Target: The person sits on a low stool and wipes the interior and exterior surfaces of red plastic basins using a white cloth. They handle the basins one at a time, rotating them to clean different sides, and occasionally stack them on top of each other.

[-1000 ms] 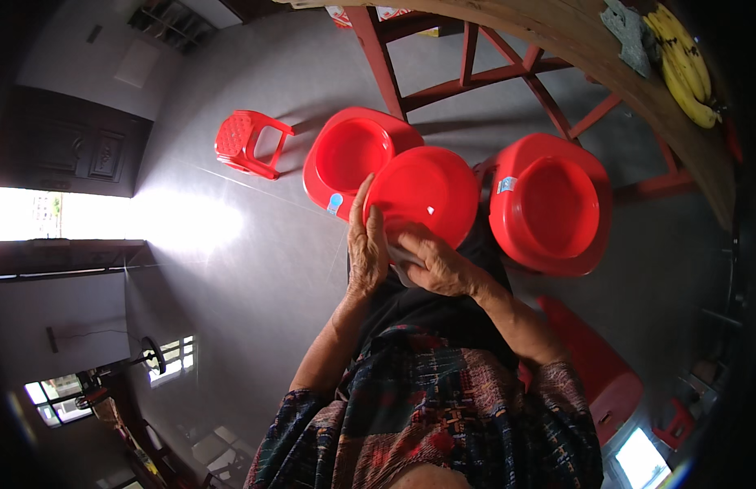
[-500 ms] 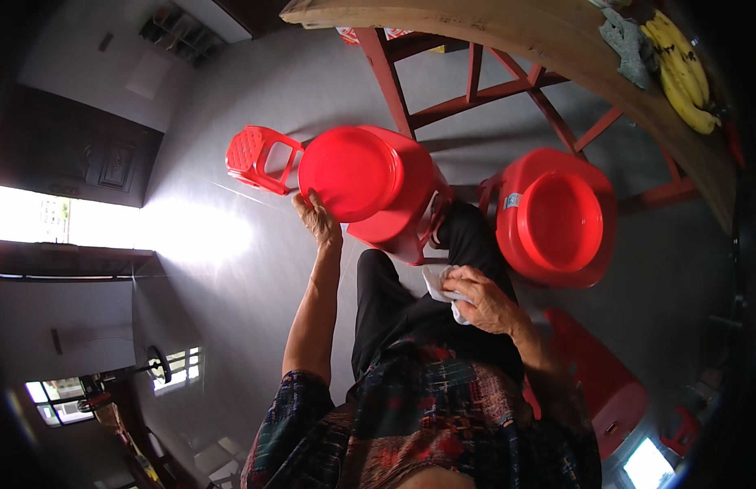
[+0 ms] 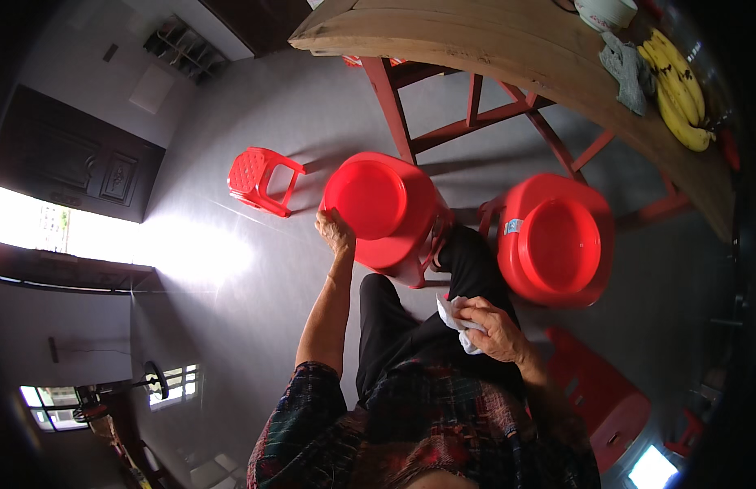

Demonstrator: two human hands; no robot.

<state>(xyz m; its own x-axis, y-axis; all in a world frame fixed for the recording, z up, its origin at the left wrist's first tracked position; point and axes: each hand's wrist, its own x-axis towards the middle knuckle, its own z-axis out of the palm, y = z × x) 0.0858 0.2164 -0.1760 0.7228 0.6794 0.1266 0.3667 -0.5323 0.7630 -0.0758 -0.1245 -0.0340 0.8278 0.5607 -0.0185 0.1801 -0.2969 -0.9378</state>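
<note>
My left hand [image 3: 335,232] reaches forward and grips the near rim of a red plastic basin [image 3: 376,202] that rests on a stack of basins on a red stool. My right hand [image 3: 493,328] rests over my right knee, closed around a crumpled white cloth [image 3: 453,314]. A second red basin [image 3: 557,240] with a small pale sticker on its rim sits to the right, on another red stool. My dark trousers and plaid shirt fill the lower middle of the view.
A small red plastic stool [image 3: 257,179] stands on the grey floor to the left. A wooden table [image 3: 508,49] with red legs arches across the top, bearing bananas [image 3: 679,85], a grey rag [image 3: 626,73] and a bowl. A red chair [image 3: 598,391] is at lower right.
A second ago both hands held one red basin close in front of me. My left hand has since carried it out to the left stack, and my right hand dropped to my knee with the cloth.
</note>
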